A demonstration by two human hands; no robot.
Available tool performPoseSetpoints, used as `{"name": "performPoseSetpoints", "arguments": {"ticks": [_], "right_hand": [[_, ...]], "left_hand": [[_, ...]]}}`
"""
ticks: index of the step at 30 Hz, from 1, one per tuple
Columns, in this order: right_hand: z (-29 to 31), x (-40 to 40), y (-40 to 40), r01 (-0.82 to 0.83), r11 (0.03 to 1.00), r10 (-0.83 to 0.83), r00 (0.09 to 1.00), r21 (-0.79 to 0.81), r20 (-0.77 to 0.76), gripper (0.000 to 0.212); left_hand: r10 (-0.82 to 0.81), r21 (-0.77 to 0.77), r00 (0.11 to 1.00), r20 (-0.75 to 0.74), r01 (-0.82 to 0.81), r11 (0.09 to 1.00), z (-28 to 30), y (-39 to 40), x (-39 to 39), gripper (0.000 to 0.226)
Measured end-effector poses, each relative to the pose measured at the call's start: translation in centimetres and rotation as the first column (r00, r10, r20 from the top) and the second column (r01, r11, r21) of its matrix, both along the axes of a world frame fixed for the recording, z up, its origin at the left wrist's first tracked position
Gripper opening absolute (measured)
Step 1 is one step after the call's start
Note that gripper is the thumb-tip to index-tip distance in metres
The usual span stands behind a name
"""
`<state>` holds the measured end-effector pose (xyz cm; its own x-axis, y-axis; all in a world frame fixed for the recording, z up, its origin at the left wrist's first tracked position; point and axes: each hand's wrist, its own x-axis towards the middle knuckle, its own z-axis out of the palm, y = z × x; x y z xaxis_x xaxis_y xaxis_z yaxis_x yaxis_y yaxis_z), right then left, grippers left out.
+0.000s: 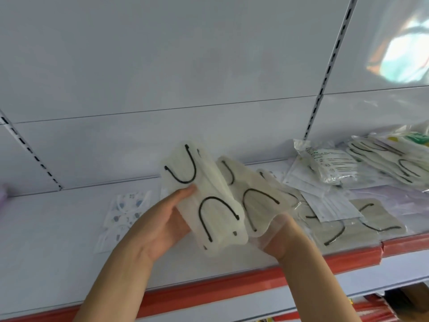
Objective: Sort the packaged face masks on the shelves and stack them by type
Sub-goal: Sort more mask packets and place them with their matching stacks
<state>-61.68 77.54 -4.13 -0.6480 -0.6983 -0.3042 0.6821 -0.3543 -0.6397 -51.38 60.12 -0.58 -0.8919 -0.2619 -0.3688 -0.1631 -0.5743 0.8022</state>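
Left hand: the left hand (162, 219) grips a fanned bundle of cream plastic-wrapped masks with black ear loops (209, 205), thumb on top.
Right hand: the right hand (282, 238) cups the bundle's lower right edge from beneath; fingers mostly hidden.
Where: held above the white shelf with a red front strip (232, 284), between a blue-patterned white mask pack (123, 212) and mixed packs (336, 168).
Risk: the slick wrappers are splayed, so one may slide out and rejoin unsorted packs.

Bare shelf (58, 217) lies open leftward past the patterned mask (125, 210); heaped packets (362, 173) crowd the right.
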Motion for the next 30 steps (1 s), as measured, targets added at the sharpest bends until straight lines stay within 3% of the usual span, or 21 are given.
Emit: {"name": "performPoseSetpoints", "arguments": {"ticks": [2,4,6,7,9,11,12,14,15,16,18,20,22,23,24,27,28,30], "right_hand": [[0.0,0.9,-0.1,0.003,0.998,0.002,0.997,0.059,-0.074,0.033],[-0.5,0.7,0.0,-0.052,0.993,0.071,0.978,0.102,-0.194,0.011],[-0.6,0.4,0.6,-0.066,0.964,0.134,0.956,0.256,-0.259,0.032],[-0.5,0.4,1.1,-0.016,0.924,0.157,0.926,0.381,-0.344,0.032],[-0.4,0.6,1.9,0.335,0.730,0.160,0.763,0.595,-0.626,0.009],[-0.9,0.0,3.3,0.716,0.419,0.224,0.514,0.558,-0.828,0.022],[-1.5,-0.5,4.1,0.784,0.279,0.352,0.454,0.554,-0.819,0.038],[-2.5,-1.4,5.5,0.770,0.037,0.603,0.491,0.637,-0.629,0.073],[-2.8,-1.6,6.0,0.748,-0.029,0.655,0.515,0.663,-0.553,0.080],[-2.9,-1.9,6.4,0.745,-0.030,0.660,0.516,0.667,-0.547,0.074],[-2.7,-2.3,6.6,0.778,0.025,0.581,0.500,0.627,-0.643,0.038],[-2.1,-2.2,6.2,0.821,-0.026,0.528,0.496,0.571,-0.689,0.019],[-2.0,-2.0,5.8,0.832,-0.065,0.546,0.492,0.551,-0.678,0.023],[-1.9,-1.7,5.4,0.835,-0.031,0.560,0.469,0.549,-0.682,0.024],[-1.8,-1.3,4.7,0.829,0.051,0.561,0.437,0.557,-0.703,0.026],[-1.7,0.6,2.9,0.710,0.473,0.418,0.340,0.522,-0.842,0.037],[-2.0,0.8,2.7,0.708,0.513,0.380,0.319,0.485,-0.868,0.043],[-2.3,0.1,3.2,0.806,0.379,0.443,0.273,0.455,-0.854,0.055]], "left_hand": [[-0.017,-0.016,0.999,0.031,0.017,1.000,-0.4,0.1,-0.9,0.037],[0.010,-0.042,0.998,0.056,-0.007,0.999,-0.9,-0.1,-1.6,0.036],[0.069,-0.099,0.994,0.088,-0.060,0.993,-1.3,-0.4,-2.3,0.035],[0.104,-0.169,0.989,0.102,-0.086,0.982,-1.6,-0.8,-2.5,0.034],[0.168,-0.326,0.979,0.111,-0.124,0.937,-1.8,-1.7,-2.8,0.030],[0.223,-0.450,0.970,0.091,-0.160,0.878,-1.7,-2.5,-2.8,0.021],[0.253,-0.535,0.965,0.072,-0.176,0.826,-1.6,-2.9,-2.7,0.015],[0.301,-0.705,0.953,0.035,-0.190,0.683,-1.3,-3.2,-2.6,0.005],[0.321,-0.754,0.947,0.014,-0.201,0.626,-1.0,-3.1,-2.5,0.005],[0.337,-0.776,0.942,-0.010,-0.220,0.592,-0.8,-2.7,-2.4,0.008],[0.348,-0.776,0.936,-0.058,-0.261,0.574,-0.4,-1.8,-2.4,0.013],[0.331,-0.734,0.940,-0.079,-0.279,0.619,-0.4,-1.0,-2.4,0.013],[0.314,-0.660,0.947,-0.073,-0.282,0.696,-0.6,-0.6,-2.4,0.008],[0.309,-0.620,0.950,-0.056,-0.275,0.735,-0.7,-0.6,-2.4,0.004],[0.302,-0.583,0.953,-0.037,-0.266,0.768,-0.7,-0.6,-2.5,0.001],[0.278,-0.452,0.960,-0.018,-0.256,0.854,-0.7,-0.8,-2.4,0.009],[0.278,-0.429,0.960,-0.012,-0.257,0.866,-0.8,-0.9,-2.4,0.012],[0.289,-0.414,0.957,0.001,-0.263,0.872,-1.2,-1.0,-2.2,0.015]]}}
